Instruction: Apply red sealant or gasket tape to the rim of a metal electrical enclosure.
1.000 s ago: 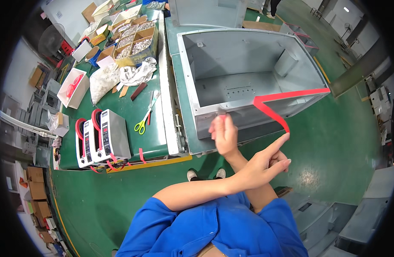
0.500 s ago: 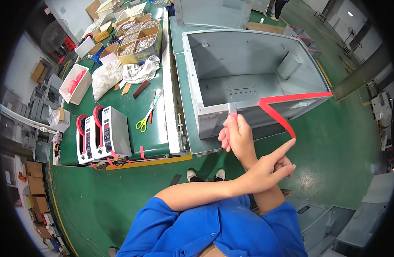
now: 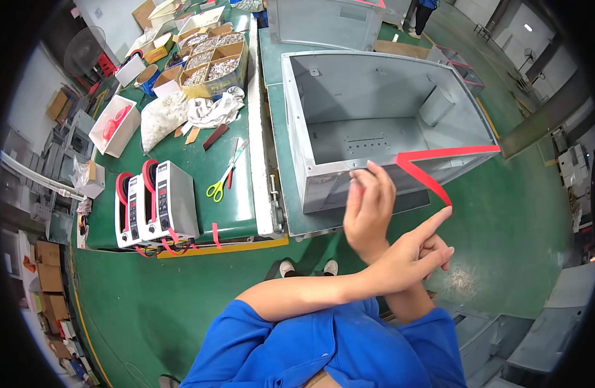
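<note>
My forearms cross, so my left hand (image 3: 419, 257) is on the right. Its index finger points out, with the free end of a red tape strip (image 3: 427, 178) at the fingertip; its thumb stands apart and the other fingers are curled. The strip slants through the air from the near rim of a grey metal box (image 3: 356, 168), where the rest lies along the rim to the right corner. My right hand (image 3: 370, 210) is raised by the near rim, left of the tape. Its fingers are slightly bent and apart, with nothing visible in them.
On the green table to the left stand two tape dispensers (image 3: 174, 197), yellow-green scissors (image 3: 215, 189), a white bag (image 3: 163, 119) and a divided parts box (image 3: 216, 68). A second grey metal box (image 3: 323, 26) sits behind the first. Grey metal parts (image 3: 488, 343) lie at lower right.
My right hand has loosened from its grip at the near rim, and the grey-tipped piece seen there no longer shows. The left fingertip stays at the tape end. The view has shifted slightly.
</note>
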The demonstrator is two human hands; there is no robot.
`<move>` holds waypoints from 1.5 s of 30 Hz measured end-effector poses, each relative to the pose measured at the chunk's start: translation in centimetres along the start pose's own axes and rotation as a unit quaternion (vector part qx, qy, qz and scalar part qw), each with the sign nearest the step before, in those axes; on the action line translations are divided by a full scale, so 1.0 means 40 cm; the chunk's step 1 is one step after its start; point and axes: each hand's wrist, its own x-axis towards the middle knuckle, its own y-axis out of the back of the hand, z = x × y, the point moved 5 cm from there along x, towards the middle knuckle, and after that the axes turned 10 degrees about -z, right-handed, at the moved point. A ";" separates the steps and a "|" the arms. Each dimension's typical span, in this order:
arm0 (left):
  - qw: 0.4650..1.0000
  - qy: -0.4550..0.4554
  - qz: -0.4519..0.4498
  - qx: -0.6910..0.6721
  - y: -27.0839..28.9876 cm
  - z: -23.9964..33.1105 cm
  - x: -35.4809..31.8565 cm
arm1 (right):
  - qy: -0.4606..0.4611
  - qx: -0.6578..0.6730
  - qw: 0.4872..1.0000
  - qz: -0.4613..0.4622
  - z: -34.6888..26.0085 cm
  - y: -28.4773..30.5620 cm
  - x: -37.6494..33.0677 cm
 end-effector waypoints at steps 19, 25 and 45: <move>0.999 0.006 0.044 0.002 0.039 -0.003 -0.039 | -0.247 0.352 0.770 -0.471 -0.110 -0.492 -0.382; 0.996 -0.024 0.087 -0.003 0.075 0.008 -0.077 | -0.365 0.567 0.551 -0.491 -0.186 -0.668 -0.330; 0.893 0.034 0.399 0.206 0.412 0.186 -0.191 | -0.055 0.057 0.996 0.051 0.321 0.175 -0.026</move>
